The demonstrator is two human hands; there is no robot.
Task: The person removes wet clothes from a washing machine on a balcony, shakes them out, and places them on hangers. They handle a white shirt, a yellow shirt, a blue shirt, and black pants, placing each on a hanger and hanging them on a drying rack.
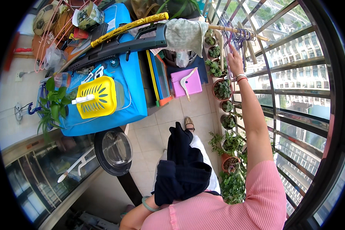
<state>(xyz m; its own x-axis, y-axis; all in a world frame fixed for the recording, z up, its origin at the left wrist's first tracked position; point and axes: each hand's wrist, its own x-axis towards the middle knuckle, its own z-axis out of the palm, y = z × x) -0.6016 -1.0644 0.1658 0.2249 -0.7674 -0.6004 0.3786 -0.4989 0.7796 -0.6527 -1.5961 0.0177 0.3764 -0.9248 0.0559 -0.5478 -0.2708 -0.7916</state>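
Note:
My right arm is stretched up and forward. My right hand [235, 60] is at a bunch of clothes hangers [246, 35] on a wooden rod [222, 28], its fingers closed on a thin purple hanger [229, 37]. Dark navy clothing [182, 168] hangs over my left forearm in front of my body. That clothing covers my left hand, so its fingers do not show; only the wrist with a pale green bangle [149, 204] is visible. A grey-green cloth [186, 36] is draped over the rod, left of the hangers.
Potted plants [222, 89] line the right side beside the metal window bars [295, 96]. A blue-covered surface at left holds a yellow basket [97, 96] and a long black toy gun [119, 48]. A pink box [191, 87] with a pale hanger stands ahead. A washer door [117, 147] hangs open.

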